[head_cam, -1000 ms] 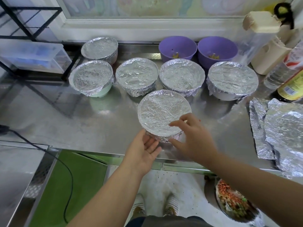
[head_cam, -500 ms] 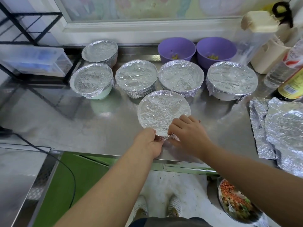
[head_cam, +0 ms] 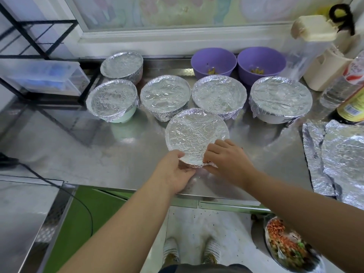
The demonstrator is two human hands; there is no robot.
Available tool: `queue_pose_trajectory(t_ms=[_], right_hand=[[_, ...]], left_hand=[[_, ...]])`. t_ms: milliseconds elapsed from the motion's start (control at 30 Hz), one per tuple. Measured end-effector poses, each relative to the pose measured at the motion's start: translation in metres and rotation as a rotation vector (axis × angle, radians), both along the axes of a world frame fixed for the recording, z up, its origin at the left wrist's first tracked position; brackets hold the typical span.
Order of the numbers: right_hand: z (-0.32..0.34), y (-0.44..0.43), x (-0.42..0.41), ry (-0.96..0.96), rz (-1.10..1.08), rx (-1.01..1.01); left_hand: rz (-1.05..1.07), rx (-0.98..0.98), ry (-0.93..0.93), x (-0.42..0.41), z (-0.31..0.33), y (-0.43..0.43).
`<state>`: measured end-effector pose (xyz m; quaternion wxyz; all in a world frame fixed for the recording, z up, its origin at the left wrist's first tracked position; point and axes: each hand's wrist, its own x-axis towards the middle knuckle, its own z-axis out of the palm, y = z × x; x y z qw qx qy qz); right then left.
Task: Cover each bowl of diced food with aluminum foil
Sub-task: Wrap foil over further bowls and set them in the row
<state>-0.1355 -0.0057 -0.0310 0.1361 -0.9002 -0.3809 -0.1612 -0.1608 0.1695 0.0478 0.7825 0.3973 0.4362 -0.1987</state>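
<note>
The left grip (head_cam: 175, 170) is narrow, its fingers curled round the near edge of the bowl (head_cam: 195, 134) and pinching the crimped foil there. The right grip (head_cam: 226, 156) is just beside it, fingers curled over the same rim and pressing the foil down; the two nearly touch. The bowl stands on the desk (head_cam: 118, 154), near its front edge. Its foil is stretched flat and crinkled across the top, folded tight round the rim. Behind the bowl stand five covered bowls (head_cam: 218, 95), and behind those, two purple bowls (head_cam: 213, 60) with no foil and a little food inside. Right of the bowl, well apart, lie loose foil sheets (head_cam: 342, 154).
</note>
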Motion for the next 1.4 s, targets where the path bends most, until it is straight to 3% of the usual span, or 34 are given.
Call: queue_pose_trajectory(t_ms=[133,233,300,400,533,767,1133,1200,1267,1333,1400], right_hand=[[0.008,-0.012,-0.004,0.033,-0.004,0.026],[0.011,-0.015,-0.009,0.062,-0.177,0.156],[0.020,-0.009,-0.009,0.235,-0.383,0.337],[0.032,0.003,0.007,0.662,-0.647,0.573],[0.029,0.009,0.027,0.943,-0.704,0.536],[0.021,0.007,-0.001,1.084,-0.754,0.550],[0.028,0.004,-0.001,1.158,-0.770,0.566],[0.031,-0.001,-0.002,1.034,-0.734,0.496],[0.041,-0.008,-0.009,0.735,-0.577,0.362],[0.046,-0.017,-0.014,0.394,-0.277,0.176],[0.039,-0.026,-0.011,0.175,-0.029,-0.027]], left_hand=[[-0.111,0.195,0.002,-0.016,-0.008,0.014],[-0.140,0.159,0.027,-0.024,-0.017,0.014],[-0.149,0.111,0.011,-0.022,-0.023,0.007],[-0.107,0.108,-0.010,-0.013,-0.029,-0.003],[0.015,0.128,-0.039,0.004,-0.037,-0.009],[0.044,0.131,0.022,-0.004,-0.041,0.003],[0.051,0.024,-0.022,0.001,-0.026,0.010],[-0.041,0.187,-0.098,-0.005,-0.022,0.013],[-0.271,0.656,-0.254,-0.016,-0.030,0.022],[-0.505,1.165,-0.573,-0.030,-0.042,0.032],[-0.727,1.532,-0.900,-0.037,-0.052,0.036]])
